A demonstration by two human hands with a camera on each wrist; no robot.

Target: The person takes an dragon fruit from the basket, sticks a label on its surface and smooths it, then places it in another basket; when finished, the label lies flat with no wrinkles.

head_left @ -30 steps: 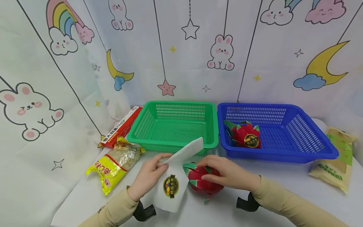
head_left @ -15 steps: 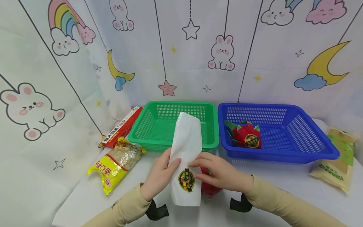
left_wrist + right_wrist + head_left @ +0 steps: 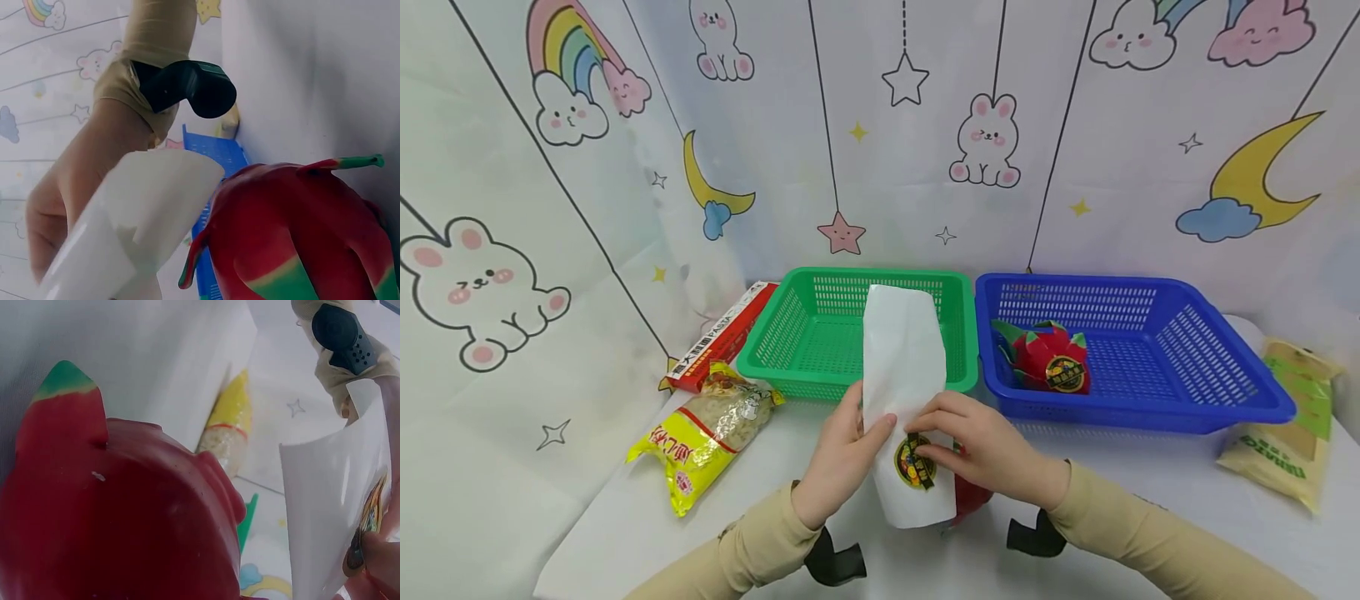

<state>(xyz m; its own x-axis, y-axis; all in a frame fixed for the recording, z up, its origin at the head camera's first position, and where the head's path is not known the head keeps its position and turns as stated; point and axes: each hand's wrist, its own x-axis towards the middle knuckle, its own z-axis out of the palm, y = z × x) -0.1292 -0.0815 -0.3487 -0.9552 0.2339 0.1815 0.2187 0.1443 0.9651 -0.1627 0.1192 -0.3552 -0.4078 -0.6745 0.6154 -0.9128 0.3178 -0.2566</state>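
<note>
My left hand [image 3: 842,454] holds a white sheet of sticker backing paper [image 3: 904,350] upright, thumb across its front. On the sheet is a round black-and-gold fruit sticker [image 3: 916,463]. My right hand [image 3: 981,442] pinches at the upper edge of this sticker with thumb and fingertips. Whether the edge has lifted cannot be made out. Behind the sheet, mostly hidden in the head view, a red dragon fruit [image 3: 972,497] with green-tipped scales rests on the table. Both wrist views show this dragon fruit [image 3: 300,231] close up, beside the curved paper [image 3: 325,494].
A green basket [image 3: 763,346] stands behind the sheet. Right of it, a blue basket [image 3: 1195,408] contains another dragon fruit [image 3: 1051,354] bearing a similar sticker. A yellow snack bag [image 3: 707,437] and a red pasta pack [image 3: 722,337] lie left; a tan bag [image 3: 1285,425] lies right.
The left hand has brought the sheet rightward, turned it upright and placed it in front of the dragon fruit. My right hand has left the dragon fruit and come onto the sticker.
</note>
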